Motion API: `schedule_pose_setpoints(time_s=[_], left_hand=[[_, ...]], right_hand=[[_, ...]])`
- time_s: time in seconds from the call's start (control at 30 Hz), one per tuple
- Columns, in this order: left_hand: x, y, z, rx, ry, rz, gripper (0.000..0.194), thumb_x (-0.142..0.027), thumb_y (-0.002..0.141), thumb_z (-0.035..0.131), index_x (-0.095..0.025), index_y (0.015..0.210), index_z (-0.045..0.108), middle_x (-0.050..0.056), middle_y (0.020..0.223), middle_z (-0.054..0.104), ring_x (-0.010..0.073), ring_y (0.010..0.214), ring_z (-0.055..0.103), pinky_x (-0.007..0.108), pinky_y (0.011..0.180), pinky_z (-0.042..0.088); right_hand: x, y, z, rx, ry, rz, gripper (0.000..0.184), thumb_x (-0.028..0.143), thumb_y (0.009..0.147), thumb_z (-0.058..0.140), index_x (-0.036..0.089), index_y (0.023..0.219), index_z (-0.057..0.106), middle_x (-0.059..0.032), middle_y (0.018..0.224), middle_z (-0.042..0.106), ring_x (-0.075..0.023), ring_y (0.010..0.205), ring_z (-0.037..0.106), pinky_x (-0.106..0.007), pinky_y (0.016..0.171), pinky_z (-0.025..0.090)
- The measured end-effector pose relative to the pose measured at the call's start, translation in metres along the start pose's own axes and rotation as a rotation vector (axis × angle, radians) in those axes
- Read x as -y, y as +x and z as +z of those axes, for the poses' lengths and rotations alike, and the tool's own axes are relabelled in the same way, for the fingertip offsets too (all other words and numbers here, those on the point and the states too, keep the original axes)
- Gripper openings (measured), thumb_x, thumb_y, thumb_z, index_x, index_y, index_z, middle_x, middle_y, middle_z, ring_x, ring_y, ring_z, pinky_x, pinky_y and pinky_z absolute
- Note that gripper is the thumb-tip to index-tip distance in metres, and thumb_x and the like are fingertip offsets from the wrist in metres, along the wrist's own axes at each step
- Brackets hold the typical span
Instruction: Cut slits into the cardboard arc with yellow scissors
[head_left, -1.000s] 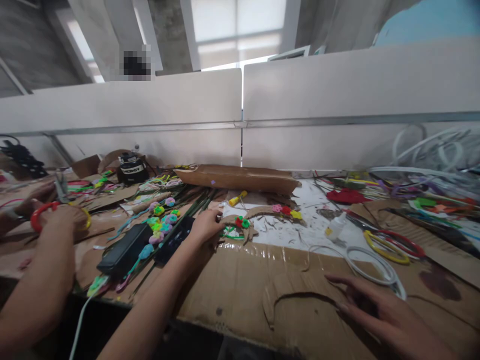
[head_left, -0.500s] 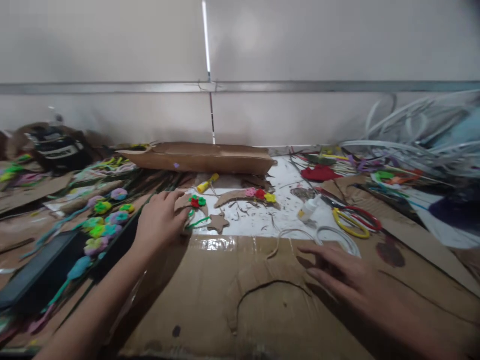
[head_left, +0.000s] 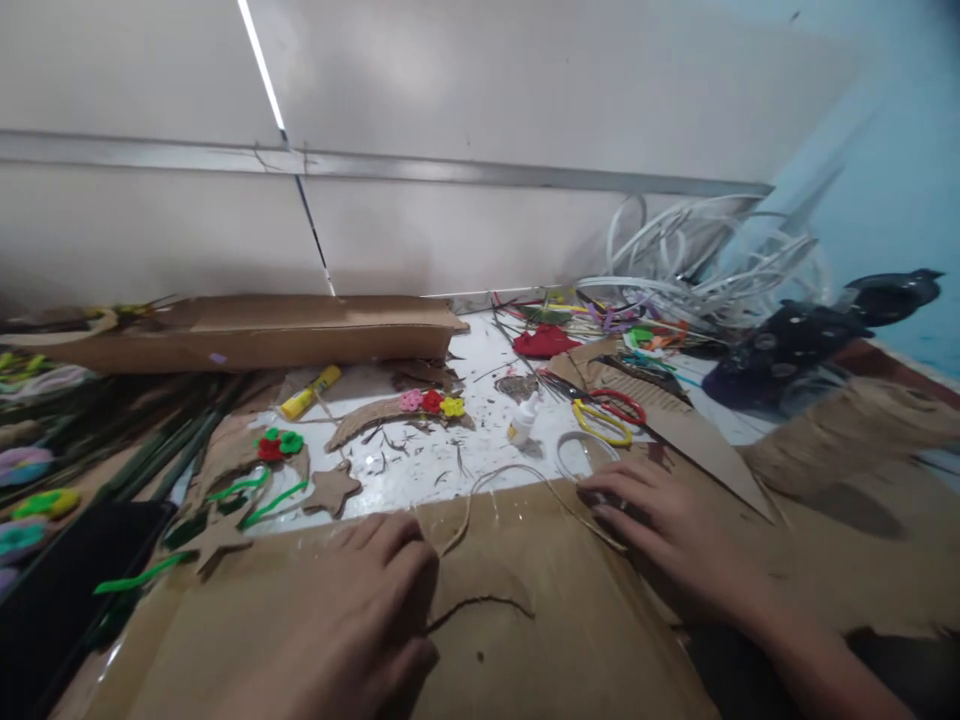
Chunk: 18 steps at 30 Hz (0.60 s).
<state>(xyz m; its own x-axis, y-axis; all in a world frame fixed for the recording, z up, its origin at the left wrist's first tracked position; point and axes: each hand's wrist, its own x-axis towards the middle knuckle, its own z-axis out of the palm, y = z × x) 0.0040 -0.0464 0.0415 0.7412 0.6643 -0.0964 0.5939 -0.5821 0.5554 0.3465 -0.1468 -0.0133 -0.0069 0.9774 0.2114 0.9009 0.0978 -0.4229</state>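
My left hand hovers over or rests on the brown cardboard sheet, loosely bent, thumb apart from the fingers, with nothing visible in it. My right hand has its fingertips closed at the near edge of a white plastic ring. A thin string curves between the hands over the cardboard's far edge. Beyond my left hand lie a small cardboard star and a larger star near green pipe cleaners. Red and green pipe-cleaner flowers sit on a curved cardboard piece.
A glue bottle stands near scissors with red and yellow handles. Behind are a yellow tube, a cardboard arc with flowers and a long cardboard trough. White strips pile at the back right, near a burlap roll.
The view has swung right. My left hand has come back from the flowered cardboard piece to the near cardboard. My right hand has moved onto the white ring.
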Motion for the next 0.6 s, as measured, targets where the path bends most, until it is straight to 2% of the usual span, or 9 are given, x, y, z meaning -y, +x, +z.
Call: schedule_pose_setpoints(time_s=[0.1,0.17,0.27,0.43,0.53,0.6], left_hand=[[0.011,-0.003,0.009,-0.044,-0.001,-0.022,0.007,-0.031,0.074,0.075,-0.033,0.078,0.07,0.007,0.094,0.073,0.0271,0.08,0.063,0.039,0.069,0.05],[0.019,-0.006,0.015,-0.037,-0.007,-0.029,0.002,-0.034,0.079,0.069,-0.032,0.078,0.068,0.007,0.089,0.072,0.0257,0.074,0.061,0.037,0.065,0.049],[0.024,-0.01,0.019,-0.048,-0.01,-0.051,0.006,-0.036,0.084,0.062,-0.033,0.081,0.067,0.007,0.089,0.072,0.0251,0.074,0.061,0.038,0.066,0.05],[0.022,-0.014,0.003,-0.054,-0.037,-0.149,0.003,-0.036,0.077,0.066,-0.034,0.077,0.068,0.005,0.088,0.072,0.0259,0.073,0.064,0.037,0.064,0.052],[0.032,-0.017,-0.01,-0.105,-0.119,-0.185,0.016,-0.041,0.073,0.069,-0.036,0.088,0.074,0.006,0.098,0.076,0.029,0.086,0.069,0.039,0.073,0.057],[0.044,-0.018,-0.017,-0.146,-0.138,-0.186,0.026,-0.044,0.072,0.071,-0.037,0.096,0.076,0.006,0.102,0.077,0.031,0.093,0.071,0.041,0.081,0.058]], right_hand=[[0.001,0.004,-0.005,0.008,-0.011,0.011,0.019,0.031,0.101,0.054,0.026,0.112,0.07,-0.0082,0.112,0.072,-0.0279,0.104,0.067,-0.042,0.087,0.054],[0.008,0.006,-0.005,0.054,-0.02,0.007,0.017,0.033,0.102,0.055,0.025,0.097,0.069,-0.0069,0.102,0.071,-0.0267,0.097,0.066,-0.04,0.082,0.053],[0.018,0.01,0.001,0.101,-0.089,-0.019,0.022,0.034,0.099,0.06,0.024,0.079,0.061,-0.0048,0.084,0.066,-0.0244,0.082,0.063,-0.037,0.071,0.049],[0.02,0.011,0.007,0.039,-0.177,-0.063,0.023,0.029,0.097,0.05,0.025,0.074,0.055,-0.0045,0.075,0.063,-0.0219,0.07,0.059,-0.035,0.064,0.043],[0.014,0.009,-0.001,0.017,-0.099,0.017,0.025,0.037,0.096,0.05,0.025,0.074,0.056,-0.0046,0.074,0.064,-0.0221,0.069,0.059,-0.034,0.063,0.043],[0.01,0.006,-0.01,-0.02,-0.034,0.122,0.027,0.043,0.094,0.05,0.026,0.075,0.058,-0.0048,0.073,0.065,-0.0223,0.066,0.058,-0.034,0.059,0.043]])
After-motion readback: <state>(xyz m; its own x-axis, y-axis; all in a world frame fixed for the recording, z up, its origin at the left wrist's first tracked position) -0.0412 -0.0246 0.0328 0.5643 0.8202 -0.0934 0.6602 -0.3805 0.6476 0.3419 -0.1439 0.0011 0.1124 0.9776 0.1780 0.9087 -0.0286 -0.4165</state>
